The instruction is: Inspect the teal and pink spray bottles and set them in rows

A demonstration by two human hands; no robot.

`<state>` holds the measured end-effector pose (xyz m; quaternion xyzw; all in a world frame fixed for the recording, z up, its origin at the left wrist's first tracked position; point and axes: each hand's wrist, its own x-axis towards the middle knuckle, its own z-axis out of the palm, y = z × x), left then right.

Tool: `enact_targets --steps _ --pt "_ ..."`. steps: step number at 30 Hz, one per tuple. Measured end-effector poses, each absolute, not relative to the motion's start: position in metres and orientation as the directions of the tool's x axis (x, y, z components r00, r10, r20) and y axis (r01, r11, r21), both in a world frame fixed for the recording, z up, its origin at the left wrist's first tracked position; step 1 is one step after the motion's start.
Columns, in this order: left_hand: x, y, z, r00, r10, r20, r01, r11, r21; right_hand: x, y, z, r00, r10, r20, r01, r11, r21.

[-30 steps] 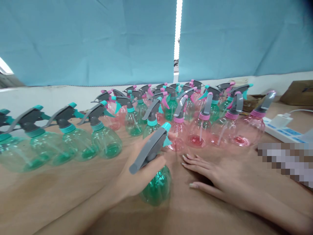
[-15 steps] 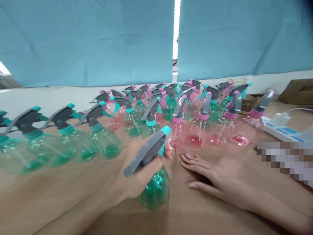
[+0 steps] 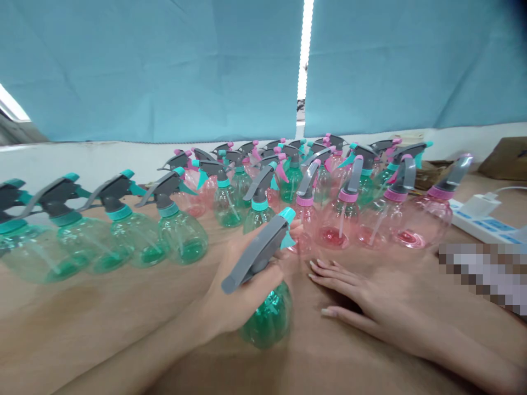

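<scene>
My left hand (image 3: pixel 242 285) is wrapped round the neck of a green spray bottle (image 3: pixel 269 321) with a grey trigger head and turquoise nozzle. The bottle's base is near the table, but I cannot tell whether it touches. To the right, my right hand (image 3: pixel 349 285) rests palm down on the brown table (image 3: pixel 313 351), fingers stretched out and holding nothing. Just beyond its fingertips stands a pink-collared spray bottle (image 3: pixel 334 225). A green spray bottle (image 3: pixel 183 238) stands to the left of my left hand, at the end of a row of several similar ones.
Many green and pink spray bottles (image 3: pixel 292 181) crowd the back of the table. A white power strip (image 3: pixel 473 222) with a plugged-in charger lies at the right, beside a pixelated patch. Behind hangs a blue cloth (image 3: pixel 164 71), and a brown box (image 3: pixel 506 159) sits at the back right.
The whole scene has shifted slightly right in view, as though the camera turned a little. My left hand keeps its hold on the green spray bottle; my right hand stays flat on the table.
</scene>
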<state>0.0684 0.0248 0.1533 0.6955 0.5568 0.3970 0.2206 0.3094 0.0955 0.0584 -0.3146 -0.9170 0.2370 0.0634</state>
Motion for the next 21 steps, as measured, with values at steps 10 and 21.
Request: enact_targets --steps 10,21 --pt "0.0723 0.0249 0.1486 -0.017 0.975 0.221 0.46 -0.189 0.868 0.3099 0.0964 0.0559 -0.802 0.597 -0.001 0.517 0.694 -0.501" --pt "0.067 0.0239 0.1511 0.037 0.97 0.239 0.563 -0.218 0.797 0.3094 0.0966 0.0579 -0.808 0.589 0.023 0.492 0.695 -0.524"
